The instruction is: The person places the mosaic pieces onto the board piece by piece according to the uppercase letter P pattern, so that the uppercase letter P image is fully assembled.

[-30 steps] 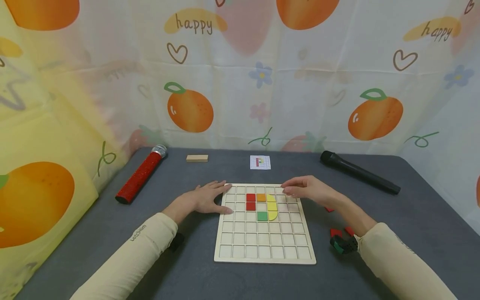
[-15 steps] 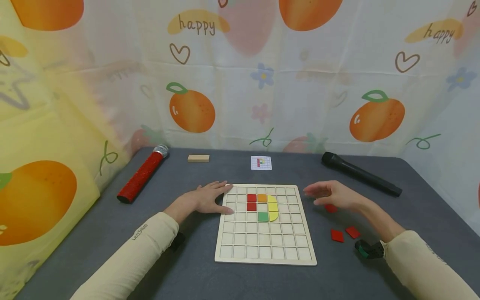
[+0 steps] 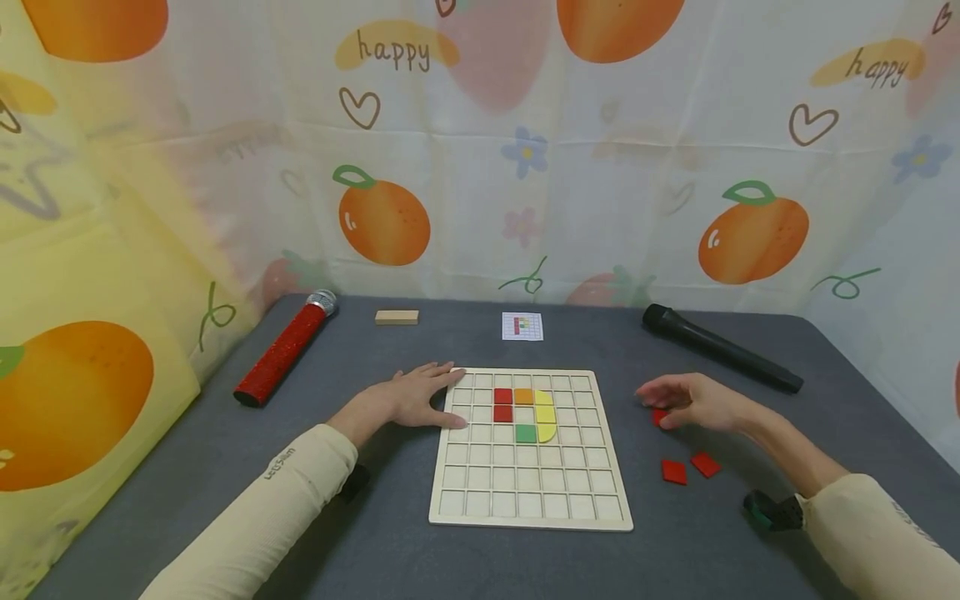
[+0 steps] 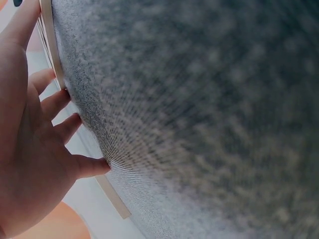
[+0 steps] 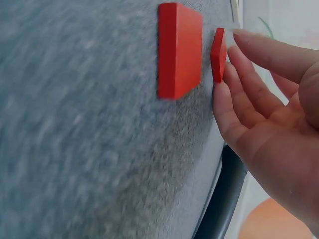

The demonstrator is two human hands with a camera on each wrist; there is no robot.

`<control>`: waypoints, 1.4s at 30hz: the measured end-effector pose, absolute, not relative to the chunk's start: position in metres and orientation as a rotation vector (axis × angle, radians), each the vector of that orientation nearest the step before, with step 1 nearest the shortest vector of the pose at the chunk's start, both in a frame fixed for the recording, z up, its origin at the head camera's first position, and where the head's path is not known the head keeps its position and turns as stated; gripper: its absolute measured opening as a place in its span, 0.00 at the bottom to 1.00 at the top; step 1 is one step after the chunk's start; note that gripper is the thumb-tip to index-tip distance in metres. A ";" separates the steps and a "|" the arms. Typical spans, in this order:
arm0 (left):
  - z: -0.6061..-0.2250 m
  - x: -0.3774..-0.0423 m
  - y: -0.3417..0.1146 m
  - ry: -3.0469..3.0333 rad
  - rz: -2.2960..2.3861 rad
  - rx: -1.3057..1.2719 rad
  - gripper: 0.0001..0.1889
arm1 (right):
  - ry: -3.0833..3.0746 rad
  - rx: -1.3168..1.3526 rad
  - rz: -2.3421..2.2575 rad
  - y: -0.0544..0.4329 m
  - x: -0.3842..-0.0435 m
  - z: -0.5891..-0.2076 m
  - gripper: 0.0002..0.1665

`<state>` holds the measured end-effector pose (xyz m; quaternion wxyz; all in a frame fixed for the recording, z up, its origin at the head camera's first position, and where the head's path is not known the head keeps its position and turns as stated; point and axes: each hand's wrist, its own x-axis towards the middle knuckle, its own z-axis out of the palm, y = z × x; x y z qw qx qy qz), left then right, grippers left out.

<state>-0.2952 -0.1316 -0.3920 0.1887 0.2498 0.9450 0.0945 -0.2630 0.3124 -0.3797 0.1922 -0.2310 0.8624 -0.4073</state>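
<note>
My left hand (image 3: pixel 416 396) rests with spread fingers at the left edge of a pale wooden grid board (image 3: pixel 525 504), thumb and fingertips touching its rim. In the board's cells sit two red squares (image 3: pixel 503 413), an orange square (image 3: pixel 523 397), a green square (image 3: pixel 527 433) and a column of yellow pieces (image 3: pixel 545 414) with rounded ends. Right of the board, my right hand (image 3: pixel 701 404) is around a red tile (image 5: pixel 218 55) on the table, its thumb and fingers apart on either side. Two more red tiles (image 3: pixel 674 472) lie nearer to me.
Behind the board lie a small printed grid card (image 3: pixel 522 327) and a wooden block (image 3: pixel 396 317). A red glittery microphone (image 3: pixel 285 354) is at the back left, a black microphone (image 3: pixel 720 347) at the back right. A printed curtain (image 3: pixel 480 208) hangs beyond the grey table (image 3: pixel 360 550).
My right hand has moved away from the board's top right corner, rightward and down to the farthest loose red tile. The left hand stays on the board's edge.
</note>
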 end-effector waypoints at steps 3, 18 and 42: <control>-0.392 -0.295 -0.132 2.659 0.260 0.703 0.49 | 2.434 -0.645 -1.118 0.315 -0.260 -0.379 0.27; -0.394 -0.295 -0.130 2.661 0.262 0.698 0.49 | 2.516 -0.668 -1.075 0.321 -0.259 -0.384 0.24; -0.391 -0.295 -0.131 2.656 0.256 0.710 0.49 | 2.548 -0.261 -1.515 0.258 -0.261 -0.373 0.21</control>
